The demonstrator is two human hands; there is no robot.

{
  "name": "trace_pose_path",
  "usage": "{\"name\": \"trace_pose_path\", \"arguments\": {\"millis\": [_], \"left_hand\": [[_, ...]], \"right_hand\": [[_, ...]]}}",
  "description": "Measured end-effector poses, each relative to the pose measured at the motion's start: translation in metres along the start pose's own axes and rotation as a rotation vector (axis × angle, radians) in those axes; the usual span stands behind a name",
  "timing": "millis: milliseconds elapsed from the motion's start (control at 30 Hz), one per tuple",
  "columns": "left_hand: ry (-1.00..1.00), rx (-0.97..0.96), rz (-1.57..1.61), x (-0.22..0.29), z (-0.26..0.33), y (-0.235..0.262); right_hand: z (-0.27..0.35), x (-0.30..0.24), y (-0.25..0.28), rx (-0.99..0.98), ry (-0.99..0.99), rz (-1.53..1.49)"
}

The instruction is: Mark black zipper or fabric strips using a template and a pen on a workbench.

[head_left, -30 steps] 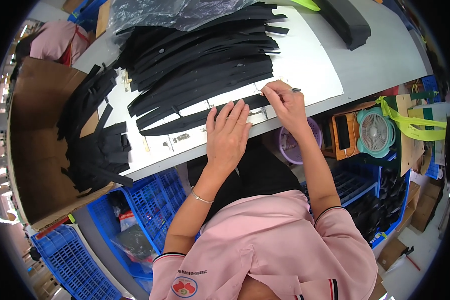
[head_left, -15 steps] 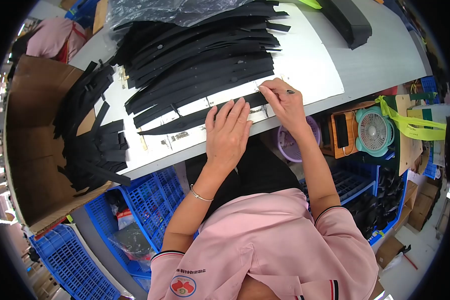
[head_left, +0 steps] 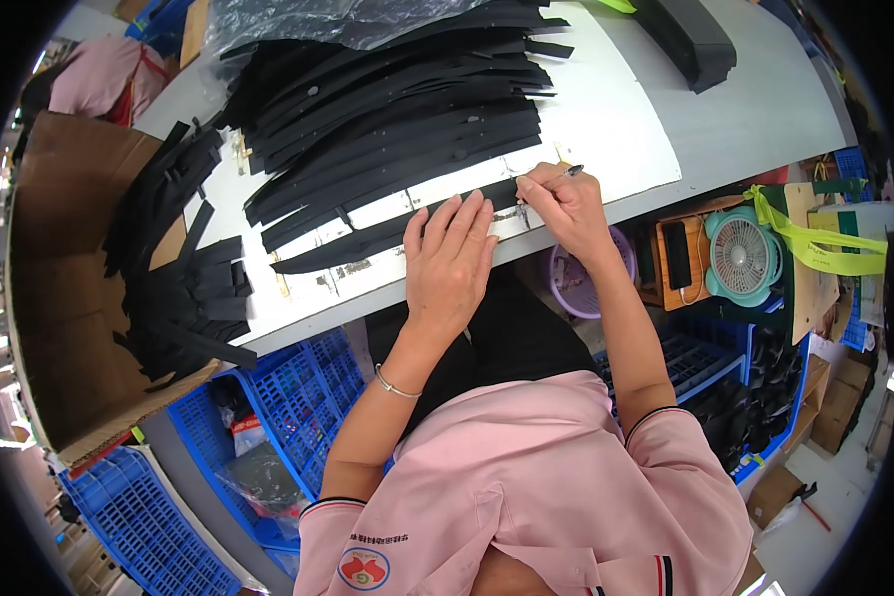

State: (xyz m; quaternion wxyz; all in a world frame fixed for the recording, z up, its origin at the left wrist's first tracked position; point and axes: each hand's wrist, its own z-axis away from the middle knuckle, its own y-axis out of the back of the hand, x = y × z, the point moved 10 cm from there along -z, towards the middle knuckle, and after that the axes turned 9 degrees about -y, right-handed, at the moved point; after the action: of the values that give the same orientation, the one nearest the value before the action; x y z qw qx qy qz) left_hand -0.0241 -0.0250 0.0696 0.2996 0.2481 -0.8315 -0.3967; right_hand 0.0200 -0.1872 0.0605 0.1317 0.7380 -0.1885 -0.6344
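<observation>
My left hand (head_left: 449,260) lies flat, fingers stretched out, on a long black strip (head_left: 353,246) near the front edge of the table. It presses the strip against a white board (head_left: 616,134) marked with dark lines. In my right hand (head_left: 568,211) is a pen (head_left: 573,171), pinched between the fingers, its back end sticking up past the knuckles. Those fingertips are at the strip's right end and hide the pen's tip. Just beyond both hands, many more black strips (head_left: 397,124) lie side by side in layers on the board.
Left of the board stands an open cardboard box (head_left: 65,268), with a heap of black strips (head_left: 194,298) spilling over its edge. Clear plastic film (head_left: 338,22) covers the far strips. Below the table are blue crates (head_left: 303,397), a purple basket (head_left: 594,283) and a green fan (head_left: 745,256).
My right hand has shifted slightly at the strip's right end, and the pen now leans differently, with more of it showing. The left hand stays nearly in place on the strip.
</observation>
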Motion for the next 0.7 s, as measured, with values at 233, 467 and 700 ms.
{"name": "trace_pose_path", "arguments": {"millis": [233,467,700], "left_hand": [[0.028,0.019,0.13,-0.005,0.005,0.011],[0.188,0.006,-0.076,-0.042,0.052,0.04],[0.181,0.003,-0.084,-0.045,0.056,0.036]], "right_hand": [[-0.001,0.016,0.004,-0.012,-0.122,-0.154],[0.0,0.019,0.004,-0.008,-0.129,-0.222],[-0.002,-0.001,-0.006,0.015,-0.246,-0.239]]}}
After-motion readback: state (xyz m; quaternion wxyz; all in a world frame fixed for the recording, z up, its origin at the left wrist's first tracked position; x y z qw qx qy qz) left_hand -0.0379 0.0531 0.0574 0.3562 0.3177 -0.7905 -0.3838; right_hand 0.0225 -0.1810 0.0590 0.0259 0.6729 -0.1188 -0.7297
